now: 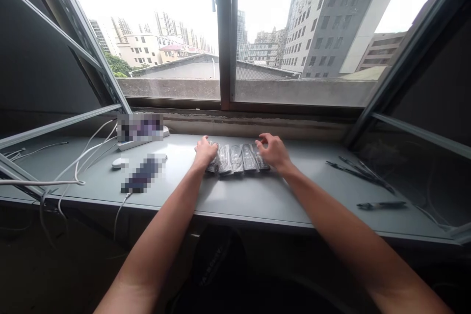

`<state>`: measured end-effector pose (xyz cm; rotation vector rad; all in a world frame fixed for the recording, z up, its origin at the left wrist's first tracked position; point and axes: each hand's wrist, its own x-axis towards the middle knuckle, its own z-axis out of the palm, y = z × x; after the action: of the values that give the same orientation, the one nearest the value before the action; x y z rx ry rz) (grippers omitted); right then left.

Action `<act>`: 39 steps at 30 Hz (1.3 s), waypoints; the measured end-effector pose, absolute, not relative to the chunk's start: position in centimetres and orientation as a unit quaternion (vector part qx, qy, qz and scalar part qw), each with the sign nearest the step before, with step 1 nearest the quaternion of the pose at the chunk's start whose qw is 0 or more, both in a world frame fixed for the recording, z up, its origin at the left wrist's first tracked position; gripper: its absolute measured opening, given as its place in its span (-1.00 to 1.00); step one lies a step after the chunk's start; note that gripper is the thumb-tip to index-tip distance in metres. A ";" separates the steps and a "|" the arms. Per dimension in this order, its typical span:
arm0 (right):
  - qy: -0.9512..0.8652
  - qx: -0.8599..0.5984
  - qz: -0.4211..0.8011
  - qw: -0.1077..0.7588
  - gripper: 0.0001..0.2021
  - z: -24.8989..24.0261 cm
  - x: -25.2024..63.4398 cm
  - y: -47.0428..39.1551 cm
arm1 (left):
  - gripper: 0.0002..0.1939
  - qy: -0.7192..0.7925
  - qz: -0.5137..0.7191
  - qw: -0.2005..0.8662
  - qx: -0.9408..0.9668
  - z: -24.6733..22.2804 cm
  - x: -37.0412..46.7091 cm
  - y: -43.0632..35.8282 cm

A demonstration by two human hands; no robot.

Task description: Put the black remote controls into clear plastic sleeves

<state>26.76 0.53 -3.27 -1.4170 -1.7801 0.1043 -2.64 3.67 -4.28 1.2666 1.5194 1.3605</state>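
Several dark, flat items in clear, crinkled plastic wrapping [236, 158] lie side by side in a row on the grey shelf top [253, 201]. At the row's left end is my left hand [206, 151], its bent fingers somewhat apart and resting against the leftmost wrapped item [212, 164]. My right hand [274, 149] is at the other end, thumb and fingers curved and apart, beside the rightmost wrapped item [262, 162]. Parts of both end items are hidden by my hands. What is inside the wrapping cannot be made out.
Left of the row are a blurred phone-like object [142, 176], a small white item [118, 163], a white power strip [128, 145] and white cables [79, 162]. Dark pens [380, 205] and thin dark strips [360, 174] lie right. Metal posts [91, 44] and a window [226, 34] border the shelf.
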 end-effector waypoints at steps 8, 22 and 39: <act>-0.658 -0.696 0.094 0.271 -0.56 -4.8 28.3 2.3 | -0.71 0.631 0.399 0.243 0.620 -5.0 -1.2 3.1; -0.653 -0.670 0.181 0.305 -0.79 -4.2 28.4 2.5 | -0.29 0.582 0.164 0.118 0.788 -3.4 1.7 -0.6; -0.654 -0.408 0.308 0.557 -0.60 -2.7 24.5 -0.5 | -0.50 0.401 0.456 0.378 0.699 -1.6 3.8 -0.6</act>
<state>24.48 -0.51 -2.71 -0.9634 -1.5430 0.7279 3.83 -0.59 -1.60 1.7869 1.0248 1.1658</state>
